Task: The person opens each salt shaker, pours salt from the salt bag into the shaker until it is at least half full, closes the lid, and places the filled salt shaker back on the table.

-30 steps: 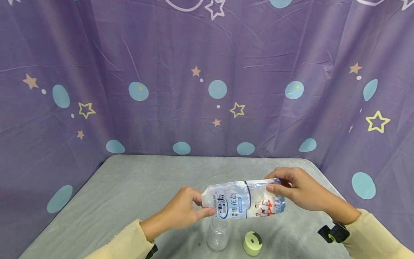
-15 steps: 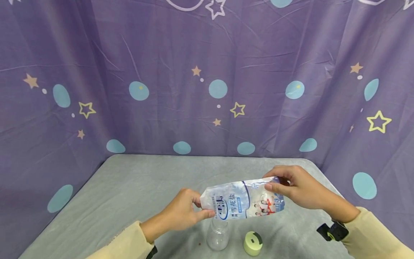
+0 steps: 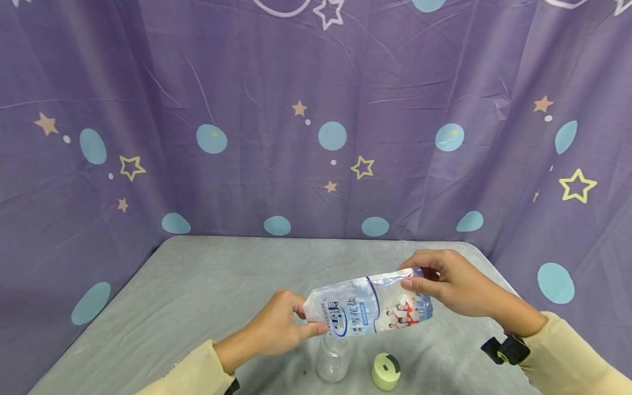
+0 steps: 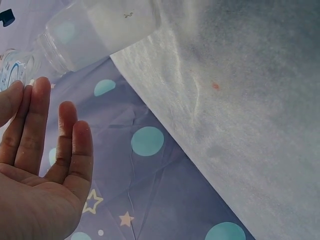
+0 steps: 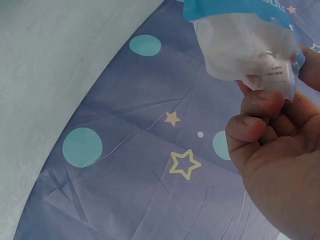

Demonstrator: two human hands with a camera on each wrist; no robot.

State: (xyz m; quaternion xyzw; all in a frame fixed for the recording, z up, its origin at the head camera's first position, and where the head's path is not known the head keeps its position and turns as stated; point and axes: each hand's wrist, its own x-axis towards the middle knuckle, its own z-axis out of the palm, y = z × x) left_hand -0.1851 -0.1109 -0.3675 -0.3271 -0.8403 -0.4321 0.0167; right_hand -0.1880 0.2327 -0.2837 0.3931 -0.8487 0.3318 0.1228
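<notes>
A blue-and-white salt bag (image 3: 370, 304) is held lengthwise between both hands, its right end higher than its left. My left hand (image 3: 276, 329) pinches the bag's left end between thumb and fingers; in the left wrist view its other fingers stand out loose. My right hand (image 3: 449, 282) grips the bag's right end, thumb in front and fingers behind. Right under the bag's left end stands a clear bottle (image 3: 332, 365), its mouth partly covered by the bag in the head view. Its neck is close to the left fingertips in the left wrist view, where the bottle (image 4: 100, 32) looks whitish toward its base.
A light green cap (image 3: 385, 373) with a dark green part lies on the grey tabletop (image 3: 222, 274), right of the bottle. A small reddish speck (image 3: 304, 372) is on the cloth left of the bottle. Purple patterned curtain (image 3: 271, 137) surrounds the table.
The right hand has risen slightly and shifted a little left, so the bag slopes more steeply down to the left. The left hand has barely moved; bottle and cap stay put.
</notes>
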